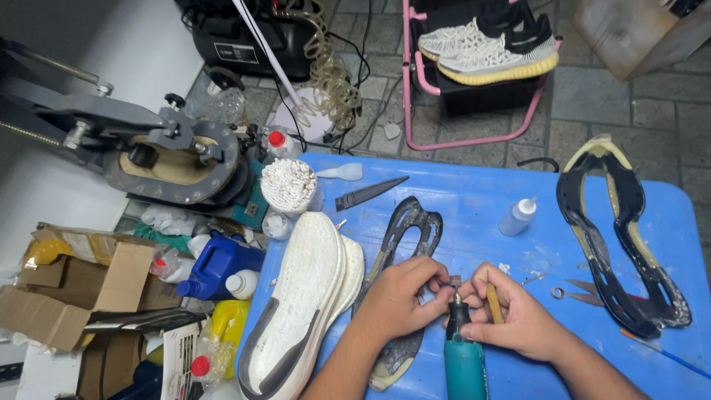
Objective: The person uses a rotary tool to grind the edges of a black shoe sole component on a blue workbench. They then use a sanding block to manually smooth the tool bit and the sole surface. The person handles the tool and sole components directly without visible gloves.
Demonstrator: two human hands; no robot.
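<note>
**Rotary tool, held over blue tabletop**

Rotary tool (pixel 464 355), teal body, upright near the front edge of the blue tabletop (pixel 474 200), tip pointing up between both hands. Right hand (pixel 518 315) wraps the tool's neck; a small tan stick (pixel 494 304) is tucked under its fingers. Left hand (pixel 400 300) reaches in from the left, fingers pressed together, pinching the small bit (pixel 455 281) at the tool's tip.

Just left of the hands: a white shoe sole (pixel 300 304), tread up, lying over a second one. A dark outsole frame (pixel 404 230) lies partly under the left hand. Another black-and-yellow frame (pixel 618 237) sits well to the right, scissors (pixel 581 292) beside it. A small clear squeeze bottle (pixel 517 216) stands behind the hands. A tub of cotton swabs (pixel 287 185) is at the tabletop's far left corner.
</note>
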